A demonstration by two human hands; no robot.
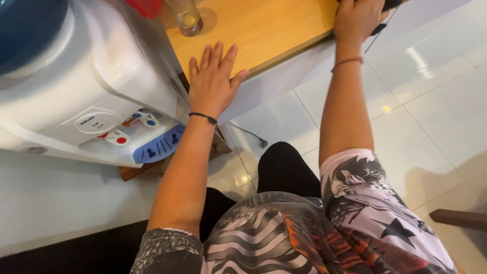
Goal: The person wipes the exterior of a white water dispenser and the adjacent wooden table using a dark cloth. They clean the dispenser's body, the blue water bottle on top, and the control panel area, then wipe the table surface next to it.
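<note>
Item one: on the white plastic water dispenser [101,86] to your left, you have a rounded oval label panel [96,122], white with a thin grey outline and small blue marking, set on the front face just above the taps. Its print is too small to make out. You have no packages, signs or screens in view.
</note>
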